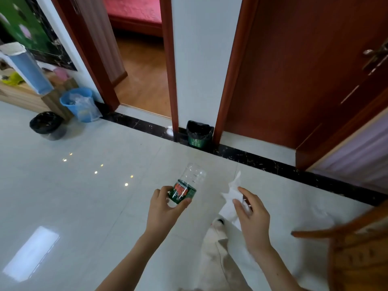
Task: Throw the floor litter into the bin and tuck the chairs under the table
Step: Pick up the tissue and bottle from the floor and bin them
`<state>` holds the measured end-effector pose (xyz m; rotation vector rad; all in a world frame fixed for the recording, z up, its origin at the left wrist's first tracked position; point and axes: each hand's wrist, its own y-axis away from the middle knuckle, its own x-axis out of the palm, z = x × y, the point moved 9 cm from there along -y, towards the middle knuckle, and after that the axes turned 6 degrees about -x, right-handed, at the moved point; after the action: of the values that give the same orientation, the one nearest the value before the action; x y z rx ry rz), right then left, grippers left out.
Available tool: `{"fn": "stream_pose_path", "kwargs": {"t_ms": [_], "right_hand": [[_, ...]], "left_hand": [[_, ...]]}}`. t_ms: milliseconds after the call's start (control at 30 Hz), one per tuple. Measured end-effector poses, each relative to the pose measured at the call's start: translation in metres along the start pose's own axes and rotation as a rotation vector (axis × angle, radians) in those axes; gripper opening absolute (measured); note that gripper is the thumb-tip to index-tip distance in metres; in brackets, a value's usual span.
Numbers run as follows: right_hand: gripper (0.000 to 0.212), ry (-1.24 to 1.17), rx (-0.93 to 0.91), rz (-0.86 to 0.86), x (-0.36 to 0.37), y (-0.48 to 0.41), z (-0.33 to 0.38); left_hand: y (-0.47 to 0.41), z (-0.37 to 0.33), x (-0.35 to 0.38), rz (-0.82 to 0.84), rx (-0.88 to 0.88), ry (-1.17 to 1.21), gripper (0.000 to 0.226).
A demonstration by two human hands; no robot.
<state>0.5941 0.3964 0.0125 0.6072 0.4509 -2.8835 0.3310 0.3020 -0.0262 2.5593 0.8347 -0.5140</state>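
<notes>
Soft, even daylight; ceiling lamps glare on the glossy floor (pixel 84 185); wide-angle edges bend, slightly blurred.

Home interior, hallway or living area: glossy tiled floor (pixel 84 196), wooden doors (pixel 294 70), bed with red cover (pixel 134 9) through far doorway, small lined bin (pixel 199 133) against wall.
</notes>
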Motion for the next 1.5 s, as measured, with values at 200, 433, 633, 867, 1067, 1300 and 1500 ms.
{"fn": "stream_pose_path", "kwargs": {"t_ms": [200, 433, 633, 867, 1067, 1300, 1500], "right_hand": [[0.033, 0.031, -0.038, 0.084, 0.023, -0.16, -0.045], [0.033, 0.026, -0.043, 0.18, 0.058, -0.328, -0.071], [0.033, 0.023, -0.005, 0.208, 0.119, -0.427, -0.107], [0.032, 0.083, 0.079, 0.178, 0.219, -0.535, -0.169], [0.03, 0.085, 0.194, 0.123, 0.303, -0.611, -0.247], [0.031, 0.151, 0.197, 0.196, 0.405, -0.661, -0.393], [0.03, 0.175, 0.152, 0.256, 0.496, -0.673, -0.559]], "left_hand": [[-0.13, -0.056, 0.043, -0.057, -0.056, 0.02, 0.044], [-0.263, -0.121, 0.074, -0.103, -0.141, 0.062, 0.049], [-0.376, -0.126, 0.083, -0.1, -0.209, 0.03, 0.049], [-0.539, -0.1, 0.089, -0.006, -0.308, -0.04, 0.05], [-0.668, -0.059, 0.113, 0.053, -0.409, -0.147, 0.049], [-0.799, 0.035, 0.209, 0.105, -0.409, -0.187, 0.055], [-0.887, 0.151, 0.304, 0.089, -0.418, -0.142, 0.054]]}}
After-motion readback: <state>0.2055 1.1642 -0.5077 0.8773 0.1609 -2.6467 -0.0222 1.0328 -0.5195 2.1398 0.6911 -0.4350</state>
